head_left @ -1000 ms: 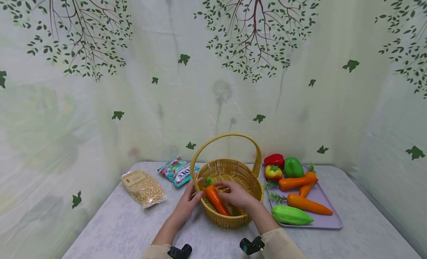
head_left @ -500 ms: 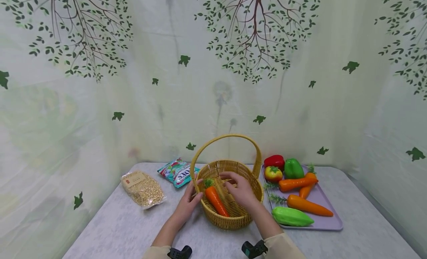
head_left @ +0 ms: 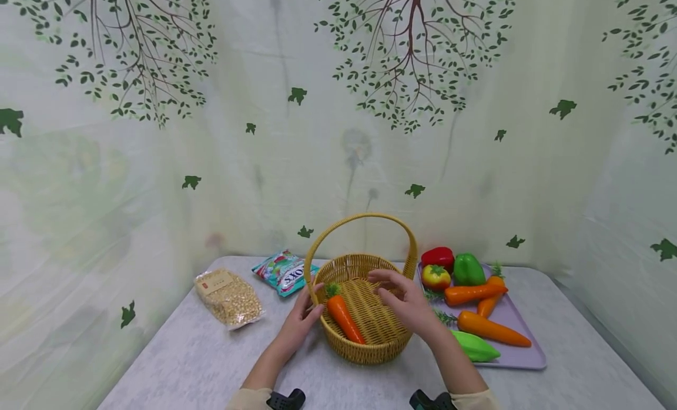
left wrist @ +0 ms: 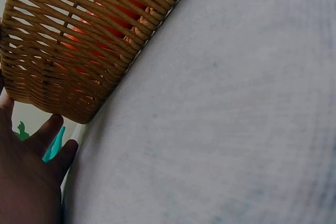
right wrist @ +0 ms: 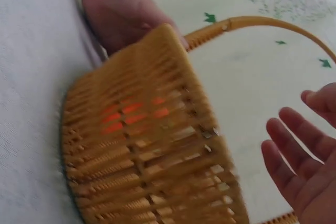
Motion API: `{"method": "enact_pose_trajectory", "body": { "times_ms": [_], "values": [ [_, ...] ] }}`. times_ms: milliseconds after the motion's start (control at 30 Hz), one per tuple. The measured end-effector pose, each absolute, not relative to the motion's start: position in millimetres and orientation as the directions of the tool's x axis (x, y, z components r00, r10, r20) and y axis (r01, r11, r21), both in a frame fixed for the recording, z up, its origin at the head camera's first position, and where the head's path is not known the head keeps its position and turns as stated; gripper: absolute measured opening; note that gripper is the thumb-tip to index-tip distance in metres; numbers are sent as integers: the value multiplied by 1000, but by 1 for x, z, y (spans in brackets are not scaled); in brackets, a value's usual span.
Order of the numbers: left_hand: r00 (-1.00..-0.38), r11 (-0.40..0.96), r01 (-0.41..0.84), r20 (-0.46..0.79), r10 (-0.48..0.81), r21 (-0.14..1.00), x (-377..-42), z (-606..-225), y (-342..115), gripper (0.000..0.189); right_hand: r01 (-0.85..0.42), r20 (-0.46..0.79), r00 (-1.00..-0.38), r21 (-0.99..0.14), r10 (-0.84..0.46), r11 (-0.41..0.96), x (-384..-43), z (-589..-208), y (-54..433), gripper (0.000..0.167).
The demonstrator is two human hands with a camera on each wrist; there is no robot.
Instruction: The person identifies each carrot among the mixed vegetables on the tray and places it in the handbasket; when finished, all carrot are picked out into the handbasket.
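Note:
A round wicker basket [head_left: 365, 354] with a tall arched handle stands in the middle of the table. Inside, along its left side, lies one orange carrot [head_left: 344, 319] with a green top. My left hand [head_left: 296, 325] rests against the basket's left wall by the foot of the handle; the left wrist view shows its fingers spread, fingertips at the weave. Over the right part of the basket is my right hand [head_left: 407, 298], fingers loosely bent with nothing between them. In the right wrist view its fingers [right wrist: 294, 150] are apart from the basket wall.
On the right, a purple tray [head_left: 520, 358] bears several carrots [head_left: 494, 329], a red pepper [head_left: 438, 257], a green pepper [head_left: 468, 270], a red-and-yellow fruit [head_left: 436, 278] and a ribbed green vegetable [head_left: 478, 346]. A bag of grains [head_left: 230, 298] and a blue snack packet [head_left: 282, 272] lie left.
My right hand has let go of the carrot, leaving it in the basket, and has moved up and right toward the basket's right rim. The left hand stays by the basket.

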State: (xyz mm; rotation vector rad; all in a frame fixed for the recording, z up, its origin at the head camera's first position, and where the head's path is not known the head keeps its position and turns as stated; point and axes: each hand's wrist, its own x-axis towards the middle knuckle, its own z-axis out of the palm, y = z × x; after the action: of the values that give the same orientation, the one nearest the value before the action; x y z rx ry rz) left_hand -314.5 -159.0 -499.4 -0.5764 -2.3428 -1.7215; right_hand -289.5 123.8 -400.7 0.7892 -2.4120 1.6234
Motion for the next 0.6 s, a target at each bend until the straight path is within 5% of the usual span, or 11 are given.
{"method": "enact_pose_trajectory", "body": {
  "times_ms": [233, 600],
  "values": [
    [-908, 272, 413, 367, 204, 869, -316, -501, -160, 53, -450, 344, -889, -778, -304, 438, -292, -394, 159, 33],
    [-906, 257, 413, 367, 210, 874, -316, -499, -161, 53, -333, 257, -942, -806, -217, 489, -298, -393, 216, 37]
  ]
}}
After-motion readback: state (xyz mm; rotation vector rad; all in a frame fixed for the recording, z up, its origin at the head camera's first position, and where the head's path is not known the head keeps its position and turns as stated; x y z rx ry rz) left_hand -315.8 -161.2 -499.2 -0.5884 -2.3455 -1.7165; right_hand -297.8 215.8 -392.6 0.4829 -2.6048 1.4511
